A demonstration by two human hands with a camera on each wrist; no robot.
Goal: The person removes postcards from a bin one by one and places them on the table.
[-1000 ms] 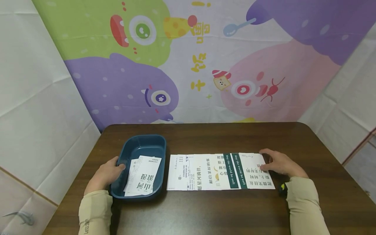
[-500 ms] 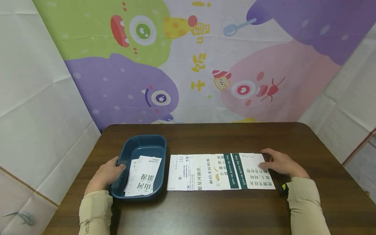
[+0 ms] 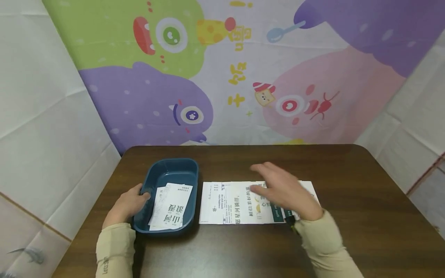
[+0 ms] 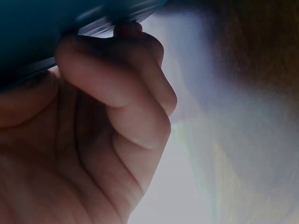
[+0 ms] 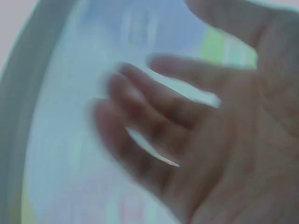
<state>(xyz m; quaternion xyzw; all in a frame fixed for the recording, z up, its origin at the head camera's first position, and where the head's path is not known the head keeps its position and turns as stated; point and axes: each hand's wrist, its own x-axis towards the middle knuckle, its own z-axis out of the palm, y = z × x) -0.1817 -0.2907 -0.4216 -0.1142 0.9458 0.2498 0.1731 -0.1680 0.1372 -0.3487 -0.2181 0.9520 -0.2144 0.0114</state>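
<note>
On the left of the table stands a dark blue plastic tray point(image 3: 174, 165) with several printed paper cards point(image 3: 172, 206) lying inside it. My left hand point(image 3: 126, 205) grips the tray's left wall, thumb over the rim; the left wrist view shows its curled fingers point(image 4: 117, 88) against the outside. Beside the tray, overlapping printed cards point(image 3: 222, 202) lie in a flat row. Above the right half of that row hovers my right hand point(image 3: 286, 191), fingers spread and nothing held, hiding part of the cards. In the right wrist view its fingers point(image 5: 154, 126) are blurred.
The brown wooden table point(image 3: 243, 251) has rounded far corners. Behind it hangs a cloth point(image 3: 222, 108) with cartoon monsters, and pale sheets flank both sides.
My right hand has left the right end of the card row and swung left above its middle. The left hand keeps its grip on the tray; the cards lie where they were.
</note>
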